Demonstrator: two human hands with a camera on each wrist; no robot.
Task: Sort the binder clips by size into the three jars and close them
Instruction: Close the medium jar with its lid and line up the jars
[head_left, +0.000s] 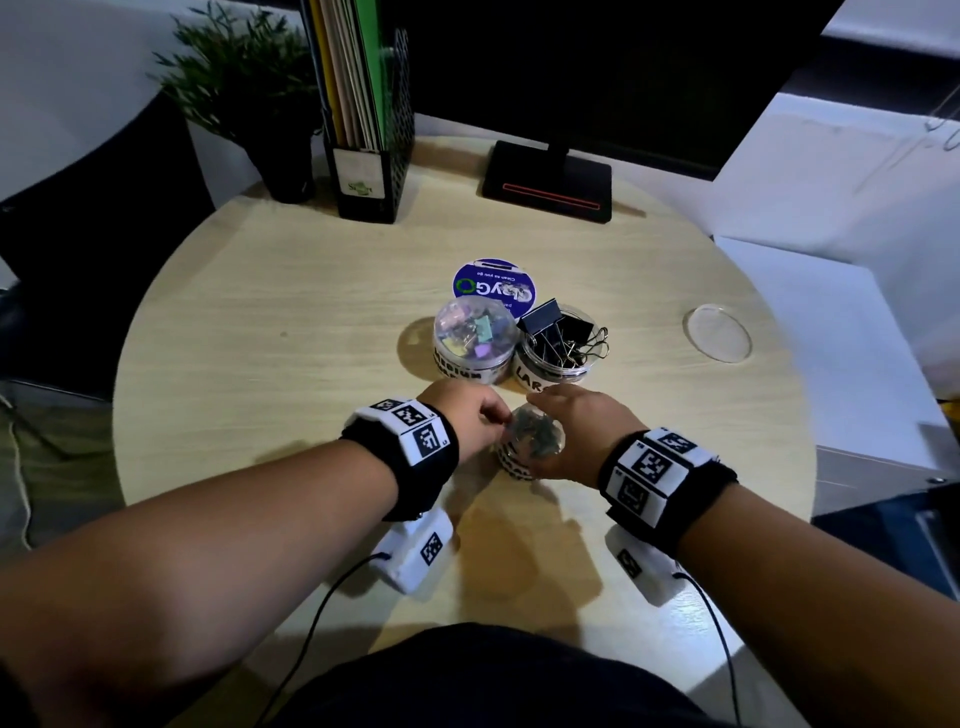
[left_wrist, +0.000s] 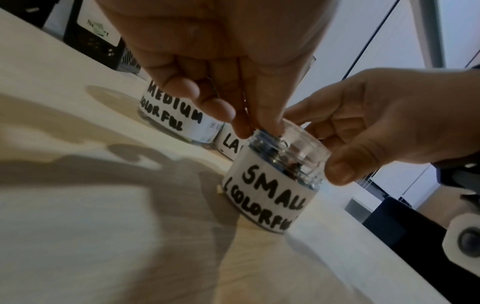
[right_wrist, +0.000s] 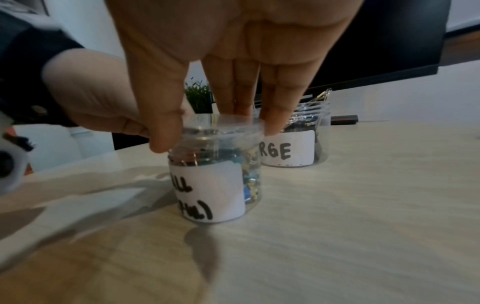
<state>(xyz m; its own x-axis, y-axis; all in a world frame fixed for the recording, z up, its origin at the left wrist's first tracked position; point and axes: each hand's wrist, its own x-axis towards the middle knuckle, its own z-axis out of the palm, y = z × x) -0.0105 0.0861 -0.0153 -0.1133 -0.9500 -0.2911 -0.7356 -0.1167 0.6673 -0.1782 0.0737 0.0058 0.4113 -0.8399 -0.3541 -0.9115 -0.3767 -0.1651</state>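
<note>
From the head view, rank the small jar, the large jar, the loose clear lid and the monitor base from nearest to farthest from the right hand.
1. Small jar: gripped by the right hand.
2. Large jar: just beyond the fingers.
3. Loose clear lid: off to the right on the table.
4. Monitor base: at the far edge.

Round light-wood table (head_left: 270, 322), dim lighting with hard shadows. At the back edge: potted plant (head_left: 244, 88), black mesh file holder (head_left: 371, 156) with folders, dark monitor (head_left: 597, 67) on a black base. White wall panels (head_left: 831, 171) at right.
</note>
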